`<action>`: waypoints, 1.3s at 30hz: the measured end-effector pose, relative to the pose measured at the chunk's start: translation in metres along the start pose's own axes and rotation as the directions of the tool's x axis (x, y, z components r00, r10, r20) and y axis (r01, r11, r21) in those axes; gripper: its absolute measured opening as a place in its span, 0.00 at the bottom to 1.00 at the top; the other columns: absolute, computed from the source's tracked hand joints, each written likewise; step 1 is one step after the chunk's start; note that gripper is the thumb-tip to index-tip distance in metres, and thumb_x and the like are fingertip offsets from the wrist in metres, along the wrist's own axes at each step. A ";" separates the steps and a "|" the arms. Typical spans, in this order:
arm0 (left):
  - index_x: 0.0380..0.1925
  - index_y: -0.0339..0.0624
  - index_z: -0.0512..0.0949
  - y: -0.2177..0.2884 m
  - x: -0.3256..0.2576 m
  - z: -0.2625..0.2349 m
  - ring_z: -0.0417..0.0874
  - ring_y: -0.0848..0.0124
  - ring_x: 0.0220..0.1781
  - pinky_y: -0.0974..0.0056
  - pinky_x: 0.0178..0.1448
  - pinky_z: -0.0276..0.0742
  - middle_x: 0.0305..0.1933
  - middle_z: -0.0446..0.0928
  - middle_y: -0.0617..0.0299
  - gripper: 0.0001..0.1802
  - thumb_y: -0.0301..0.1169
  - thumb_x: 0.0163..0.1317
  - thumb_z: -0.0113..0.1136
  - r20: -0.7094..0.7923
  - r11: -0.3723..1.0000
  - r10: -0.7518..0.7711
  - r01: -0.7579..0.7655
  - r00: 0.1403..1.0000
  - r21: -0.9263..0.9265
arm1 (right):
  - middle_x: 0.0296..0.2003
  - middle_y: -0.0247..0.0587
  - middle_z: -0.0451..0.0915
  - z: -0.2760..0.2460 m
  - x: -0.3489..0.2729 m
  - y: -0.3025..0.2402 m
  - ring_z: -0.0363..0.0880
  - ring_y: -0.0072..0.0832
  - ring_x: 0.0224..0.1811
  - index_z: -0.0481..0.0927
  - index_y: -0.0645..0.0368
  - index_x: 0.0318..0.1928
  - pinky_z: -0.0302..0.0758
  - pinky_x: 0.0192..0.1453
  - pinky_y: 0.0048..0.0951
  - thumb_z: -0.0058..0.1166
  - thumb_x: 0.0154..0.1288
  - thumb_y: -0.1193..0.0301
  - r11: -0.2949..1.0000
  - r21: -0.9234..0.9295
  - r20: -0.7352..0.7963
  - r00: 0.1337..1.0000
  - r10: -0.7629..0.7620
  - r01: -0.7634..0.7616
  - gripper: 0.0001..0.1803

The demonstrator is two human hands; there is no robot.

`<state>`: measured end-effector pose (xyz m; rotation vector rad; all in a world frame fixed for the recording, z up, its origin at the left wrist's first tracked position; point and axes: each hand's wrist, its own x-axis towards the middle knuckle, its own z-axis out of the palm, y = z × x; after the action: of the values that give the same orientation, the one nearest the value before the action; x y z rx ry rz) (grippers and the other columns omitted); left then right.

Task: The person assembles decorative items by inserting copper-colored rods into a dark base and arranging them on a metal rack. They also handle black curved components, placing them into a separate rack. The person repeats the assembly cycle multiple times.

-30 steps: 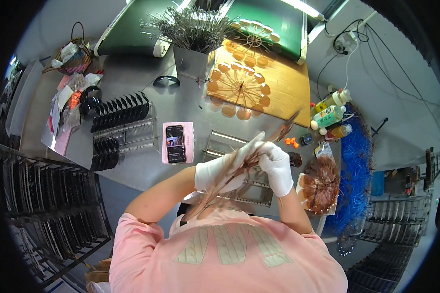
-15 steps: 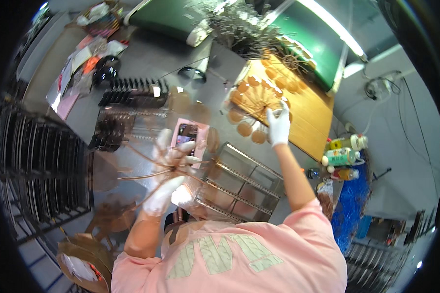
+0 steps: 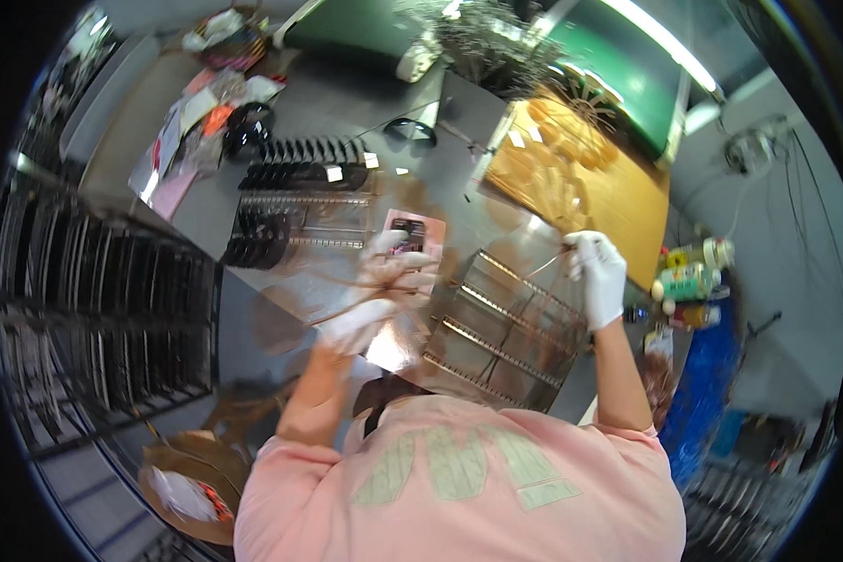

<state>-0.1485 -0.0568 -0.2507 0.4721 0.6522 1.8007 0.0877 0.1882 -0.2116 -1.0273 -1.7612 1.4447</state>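
My gloved left hand (image 3: 373,302) is closed around the middle of a spoked cluster of brown see-through lenses (image 3: 281,320). Thin stems fan outward from that hand, and the lenses at their ends are blurred. To the right, my gloved right hand (image 3: 598,273) pinches the centre of a second brown lens cluster (image 3: 560,183), whose stems and discs spread over the near edge of a yellow-brown board (image 3: 642,220). Below and between the hands lies a slotted metal rack (image 3: 501,339). A phone (image 3: 407,234) on a pink sheet sits just beyond my left hand.
Dark lenses stand in rows in another rack (image 3: 295,201) at the left. Tall black racks (image 3: 112,300) border the table's left side. Bottles (image 3: 691,281) stand at the right edge. A spoked piece (image 3: 590,101) leans near the green conveyor (image 3: 618,70). A brown bag (image 3: 192,478) is at lower left.
My right hand has drawn its lens cluster off the board, nearer to me. My left hand still grips its own cluster. The whole view has shifted slightly.
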 end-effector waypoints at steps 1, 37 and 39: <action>0.76 0.48 0.56 -0.015 0.013 0.008 0.79 0.58 0.63 0.57 0.62 0.78 0.68 0.71 0.46 0.51 0.35 0.53 0.73 0.089 0.999 -0.035 0.038 0.995 -0.033 | 0.27 0.28 0.79 0.013 -0.035 -0.019 0.70 0.12 0.24 0.84 0.63 0.42 0.66 0.28 0.16 0.51 0.80 0.64 1.000 -0.011 0.000 1.000 -0.005 0.005 0.15; 0.49 0.61 0.78 0.090 0.034 0.210 0.82 0.53 0.47 0.53 0.46 0.83 0.50 0.76 0.50 0.15 0.32 0.63 0.62 0.865 -0.655 -0.272 -0.740 0.422 0.155 | 0.46 0.44 0.85 0.018 -0.174 -0.016 0.85 0.28 0.42 0.73 0.64 0.64 0.83 0.47 0.25 0.44 0.79 0.46 0.694 0.428 0.731 0.673 0.111 -0.579 0.33; 0.43 0.46 0.76 0.075 0.035 0.226 0.82 0.52 0.45 0.54 0.46 0.82 0.49 0.76 0.49 0.15 0.38 0.61 0.65 0.857 -0.537 -0.353 -0.831 0.377 0.144 | 0.48 0.42 0.84 0.025 -0.173 -0.016 0.84 0.23 0.43 0.70 0.64 0.66 0.82 0.48 0.22 0.47 0.78 0.52 0.565 0.408 0.884 0.465 -0.048 -0.717 0.30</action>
<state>-0.0770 0.0037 -0.0288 3.2138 1.3723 0.5710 0.1493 0.0236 -0.1996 -0.1809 -1.0888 3.0207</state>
